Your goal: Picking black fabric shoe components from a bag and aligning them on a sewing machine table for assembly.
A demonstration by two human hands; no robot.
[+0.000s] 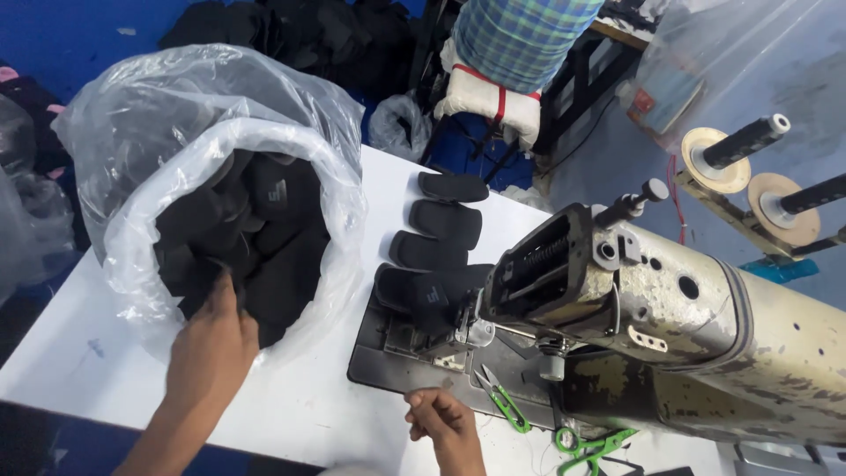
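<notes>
Your left hand (211,348) reaches into the mouth of the clear bag (115,115) at 9 o'clock; fingers sit among the black pieces (264,238), but whether the grip has closed on one, you cannot tell. Pinch a single piece rather than a clump. At 6 o'clock, your right hand (441,423) rests curled on the white surface (308,405), holding nothing. Four sewn pieces (441,225) trail toward 12 from the sewing machine (670,326). Green snips (502,401) lie just beside your right hand.
</notes>
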